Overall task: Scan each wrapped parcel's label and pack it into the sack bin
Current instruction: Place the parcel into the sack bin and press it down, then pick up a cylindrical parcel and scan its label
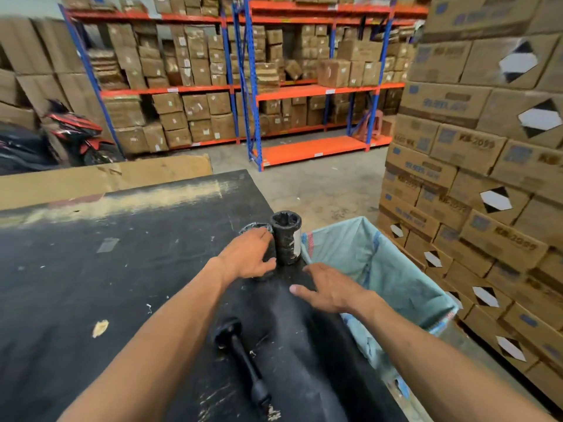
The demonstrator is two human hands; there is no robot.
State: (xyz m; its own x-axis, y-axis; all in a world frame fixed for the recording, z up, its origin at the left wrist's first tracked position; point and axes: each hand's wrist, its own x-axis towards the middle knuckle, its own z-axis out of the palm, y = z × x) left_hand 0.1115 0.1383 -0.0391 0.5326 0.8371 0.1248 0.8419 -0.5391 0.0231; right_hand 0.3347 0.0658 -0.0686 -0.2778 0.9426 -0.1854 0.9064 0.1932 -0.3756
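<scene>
Just beyond our left hand (pixel 248 254), a black wrapped parcel (pixel 285 239) stands upright on the black table (pixel 91 284), a cylinder with a white label (pixel 296 243) running down the side that faces the sack. Our left hand lies beside it with the fingers loosely curved; the fingertips and thumb reach the parcel's left flank and seem to touch it, but they do not wrap round it, so the hand grips nothing. Under and behind this hand lies a second wrapped bundle (pixel 254 228), crinkled and dark, partly hidden by the knuckles; what it holds we cannot tell.

Our right hand (pixel 330 289) hovers nearer to us and to the right of the parcel, palm down, fingers spread and straight, the thumb pointing left. It holds nothing, and whether the fingertips rest on the tabletop we cannot tell.

To the right of the right hand, hard against the table's edge, hangs the sack bin (pixel 380 269), a pale blue-green woven sack with its mouth open. No parcel shows in the part of it we can see.

Between our forearms, closer to us than either hand, a black handheld scanner (pixel 240 357) lies flat on the table, head toward the parcel, handle toward us.

Beyond the sack rise stacked cardboard cartons (pixel 475 166), and across the floor stand blue-and-orange shelving racks (pixel 304 92) loaded with boxes. A red motorcycle (pixel 73 132) is parked far to the left.
</scene>
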